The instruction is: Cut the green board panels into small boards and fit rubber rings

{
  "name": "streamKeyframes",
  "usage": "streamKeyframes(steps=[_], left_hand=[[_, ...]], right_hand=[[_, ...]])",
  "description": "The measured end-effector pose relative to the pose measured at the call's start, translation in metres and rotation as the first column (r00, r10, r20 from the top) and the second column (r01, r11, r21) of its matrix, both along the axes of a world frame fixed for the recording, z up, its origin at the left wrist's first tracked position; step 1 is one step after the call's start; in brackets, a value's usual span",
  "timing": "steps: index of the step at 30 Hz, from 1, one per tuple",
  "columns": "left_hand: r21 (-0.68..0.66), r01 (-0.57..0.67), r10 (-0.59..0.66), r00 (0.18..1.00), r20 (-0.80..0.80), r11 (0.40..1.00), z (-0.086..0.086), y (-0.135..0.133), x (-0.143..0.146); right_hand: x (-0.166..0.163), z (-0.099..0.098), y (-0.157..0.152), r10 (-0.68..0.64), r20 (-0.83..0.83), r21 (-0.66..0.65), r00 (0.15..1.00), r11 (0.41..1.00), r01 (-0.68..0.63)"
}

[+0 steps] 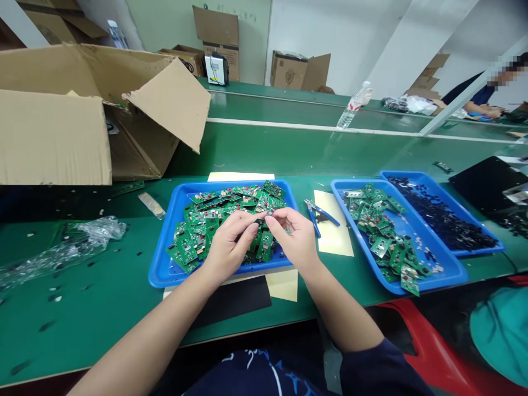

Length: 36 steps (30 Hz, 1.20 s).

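Your left hand and right hand meet over the blue tray of green circuit boards, fingers pinched together on one small board, blue pliers just beside on the bench.

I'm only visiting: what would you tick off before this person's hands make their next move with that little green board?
1. Grip: left hand and right hand both pinch the small circuit board at the fingertips: ok.
2. Drop zone: the hands are above the middle blue tray heaped with boards: ok.
3. Tool nearby: blue-handled cutters lie untouched on the yellow sheet, just right of that tray: ok.
4. Space in the second tray: part of its floor is bare: ok.
5. Condition of the held board: mostly hidden by fingers and too small to judge: cannot tell.
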<state>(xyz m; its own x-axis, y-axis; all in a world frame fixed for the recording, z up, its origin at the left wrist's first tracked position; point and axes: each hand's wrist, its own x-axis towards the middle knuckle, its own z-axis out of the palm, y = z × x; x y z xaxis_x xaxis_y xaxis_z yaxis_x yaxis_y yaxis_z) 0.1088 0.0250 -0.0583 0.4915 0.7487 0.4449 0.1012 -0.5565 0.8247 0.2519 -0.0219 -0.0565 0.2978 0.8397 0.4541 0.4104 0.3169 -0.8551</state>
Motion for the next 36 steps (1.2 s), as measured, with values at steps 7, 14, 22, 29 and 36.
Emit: streamKeyframes(steps=[7, 14, 22, 29, 36], left_hand=[[0.028, 0.036, -0.034, 0.996, -0.081, 0.999, 0.001, 0.004, -0.001], [-0.011, 0.088, -0.089, 0.987, -0.132, 0.996, -0.002, 0.011, -0.003], [0.294, -0.104, 0.101, 0.995, 0.026, 0.950, 0.001, 0.018, -0.011], [0.626, -0.069, 0.082, 0.997, 0.009, 0.777, 0.001, 0.015, -0.011], [0.688, -0.096, 0.114, 0.993, 0.019, 0.719, -0.002, 0.020, -0.012]], right_hand=[[0.003, 0.004, -0.001, -0.058, 0.151, 0.096, 0.987, 0.994, 0.044], [0.008, -0.001, 0.004, -0.020, 0.278, 0.166, 0.960, 0.986, -0.027], [0.010, -0.002, 0.003, 0.049, 0.203, 0.196, 0.978, 0.977, -0.090], [0.005, -0.006, 0.008, 0.328, -0.443, -0.122, 0.834, 0.900, -0.418], [0.005, 0.002, 0.002, 0.433, -0.668, -0.112, 0.605, 0.746, -0.657]])
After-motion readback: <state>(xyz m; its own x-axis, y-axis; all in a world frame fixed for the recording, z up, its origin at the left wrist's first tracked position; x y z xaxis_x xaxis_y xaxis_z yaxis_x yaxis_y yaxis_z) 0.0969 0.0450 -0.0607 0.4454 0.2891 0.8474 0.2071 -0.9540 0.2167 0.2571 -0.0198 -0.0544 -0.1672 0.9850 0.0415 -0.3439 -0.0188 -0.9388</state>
